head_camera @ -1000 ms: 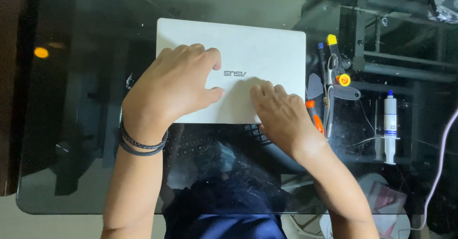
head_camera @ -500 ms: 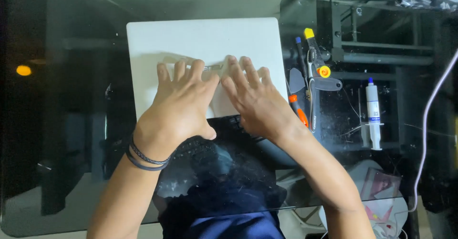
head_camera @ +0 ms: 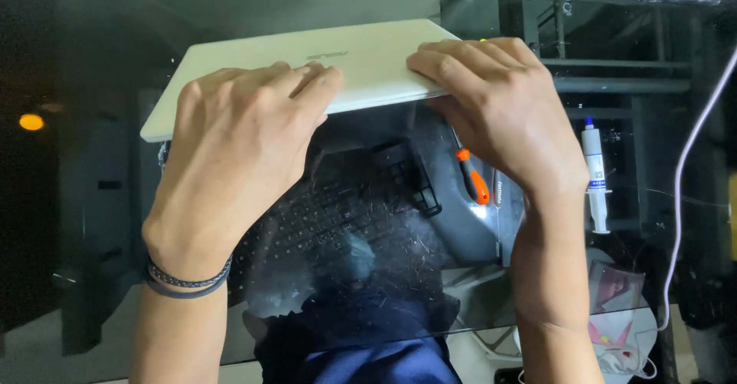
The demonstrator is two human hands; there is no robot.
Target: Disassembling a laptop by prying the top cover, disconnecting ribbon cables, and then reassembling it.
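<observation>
Both hands grip the near edge of a white laptop [head_camera: 307, 65], tilted up off the glass table [head_camera: 100, 200]; the left hand [head_camera: 238, 146] curls its fingers [head_camera: 307, 85] over the edge; the right hand [head_camera: 499, 100] holds the corner, fingers closed; an orange-handled screwdriver [head_camera: 472, 181] lies beneath, a white syringe [head_camera: 593, 165] just right.

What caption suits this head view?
Both hands, left and right, grip a white laptop on a glass table.

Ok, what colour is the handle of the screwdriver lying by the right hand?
Orange, with a black tip end; the screwdriver shows best in the head view, beside the right hand.
</observation>
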